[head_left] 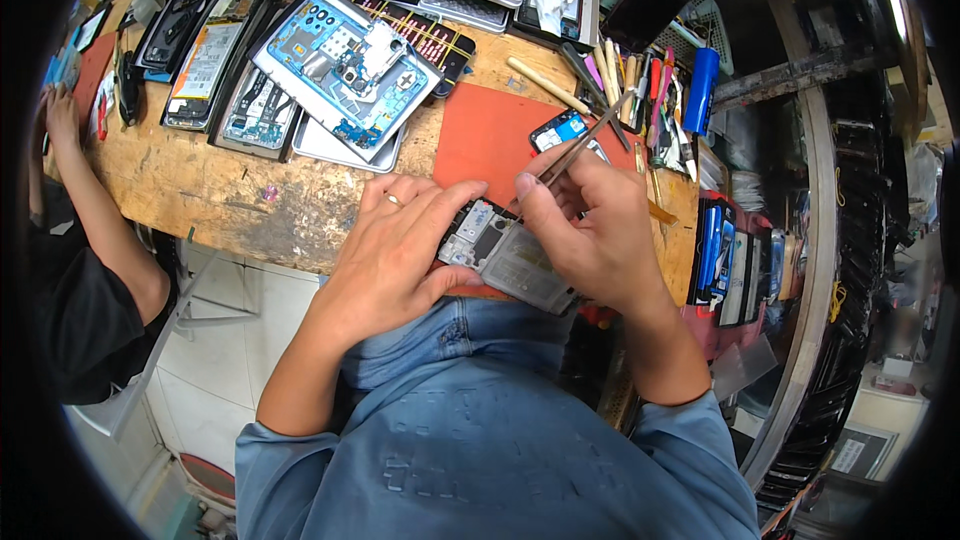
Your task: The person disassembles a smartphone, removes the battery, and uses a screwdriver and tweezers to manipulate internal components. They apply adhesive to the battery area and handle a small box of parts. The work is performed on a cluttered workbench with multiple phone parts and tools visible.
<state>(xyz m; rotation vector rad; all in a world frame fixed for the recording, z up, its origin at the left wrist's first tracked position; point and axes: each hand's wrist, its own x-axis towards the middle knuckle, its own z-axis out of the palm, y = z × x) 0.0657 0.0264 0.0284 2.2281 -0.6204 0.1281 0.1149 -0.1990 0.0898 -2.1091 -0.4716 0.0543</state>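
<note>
Apparently, tweezer work is in hand: the left grip clasps an opened phone leftward, the right grip pinches tweezers; steadiness seems called for.

Left hand arched, thumb apart; right hand, fingers pinched; forearms inward

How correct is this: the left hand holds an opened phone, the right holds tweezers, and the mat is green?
The colour is wrong: the head view shows an orange-red mat. The left hand holds the opened phone, the right hand tweezers.
</note>
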